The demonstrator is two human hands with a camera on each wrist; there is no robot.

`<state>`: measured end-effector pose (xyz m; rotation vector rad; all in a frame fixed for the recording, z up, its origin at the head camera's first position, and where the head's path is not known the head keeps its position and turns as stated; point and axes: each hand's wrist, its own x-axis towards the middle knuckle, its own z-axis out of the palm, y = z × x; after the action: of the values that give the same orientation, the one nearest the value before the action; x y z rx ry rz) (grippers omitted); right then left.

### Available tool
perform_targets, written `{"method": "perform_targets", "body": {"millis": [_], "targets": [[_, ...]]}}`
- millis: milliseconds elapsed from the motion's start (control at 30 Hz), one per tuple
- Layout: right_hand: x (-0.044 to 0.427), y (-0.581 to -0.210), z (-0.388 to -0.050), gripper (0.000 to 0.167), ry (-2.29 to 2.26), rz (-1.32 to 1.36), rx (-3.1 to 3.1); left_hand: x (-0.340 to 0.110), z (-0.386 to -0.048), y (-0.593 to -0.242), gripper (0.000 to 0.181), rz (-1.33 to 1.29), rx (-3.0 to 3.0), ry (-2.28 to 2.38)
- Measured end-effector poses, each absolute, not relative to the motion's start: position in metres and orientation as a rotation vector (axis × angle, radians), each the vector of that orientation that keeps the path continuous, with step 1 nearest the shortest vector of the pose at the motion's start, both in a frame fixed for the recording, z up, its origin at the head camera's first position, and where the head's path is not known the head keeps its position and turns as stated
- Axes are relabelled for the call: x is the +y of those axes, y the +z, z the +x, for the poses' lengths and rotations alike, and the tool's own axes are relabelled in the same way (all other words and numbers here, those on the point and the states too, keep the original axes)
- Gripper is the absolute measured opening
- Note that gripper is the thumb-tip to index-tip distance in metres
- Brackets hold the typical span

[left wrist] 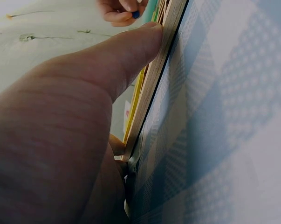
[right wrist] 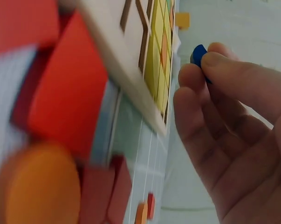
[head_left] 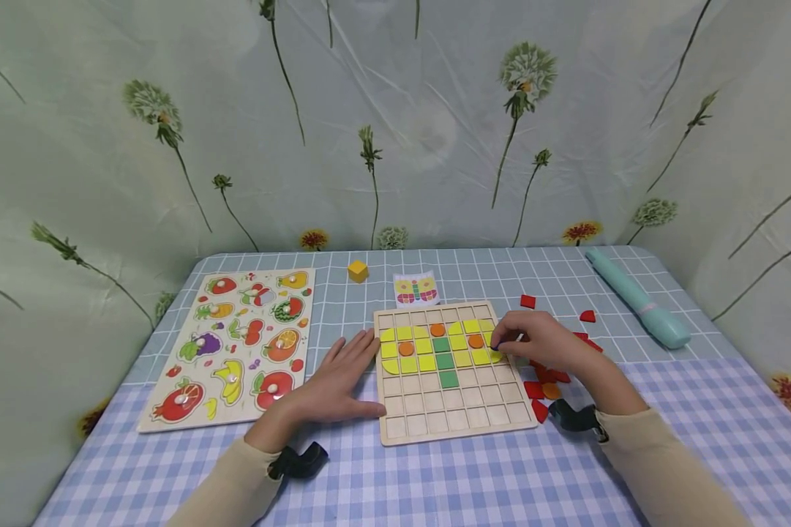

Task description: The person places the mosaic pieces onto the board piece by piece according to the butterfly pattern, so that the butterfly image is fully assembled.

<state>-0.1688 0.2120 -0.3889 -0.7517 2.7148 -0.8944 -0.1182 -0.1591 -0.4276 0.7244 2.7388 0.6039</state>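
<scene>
A small blue piece [right wrist: 199, 54] with a curved edge is pinched between the thumb and fingers of my right hand [head_left: 541, 340], over the right side of a wooden grid board [head_left: 395, 427]. My left hand [head_left: 339, 379] lies with straight fingers along the board's left edge, its thumb touching the frame in the left wrist view. Set in the board are yellow pieces [head_left: 426, 362], orange discs [head_left: 475, 341] and a column of green squares [head_left: 444, 361]. The lower grid cells show bare wood. A picture card [head_left: 415, 298] with a butterfly pattern lies just behind the board.
Loose red pieces [head_left: 533, 390] and an orange disc [head_left: 551, 391] lie right of the board, partly under my right forearm. A fruit puzzle board [head_left: 237, 421] occupies the left. Farther back are a yellow block [head_left: 358, 271] and a teal cylindrical object [head_left: 639, 300].
</scene>
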Motion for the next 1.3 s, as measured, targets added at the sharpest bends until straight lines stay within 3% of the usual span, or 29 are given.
{"method": "perform_targets", "body": {"millis": [1300], "targets": [[0.151,-0.400,-0.137,0.008,-0.789,-0.945,2.497,-0.159,-0.118,-0.426,0.112,0.704,2.728,0.586]]}}
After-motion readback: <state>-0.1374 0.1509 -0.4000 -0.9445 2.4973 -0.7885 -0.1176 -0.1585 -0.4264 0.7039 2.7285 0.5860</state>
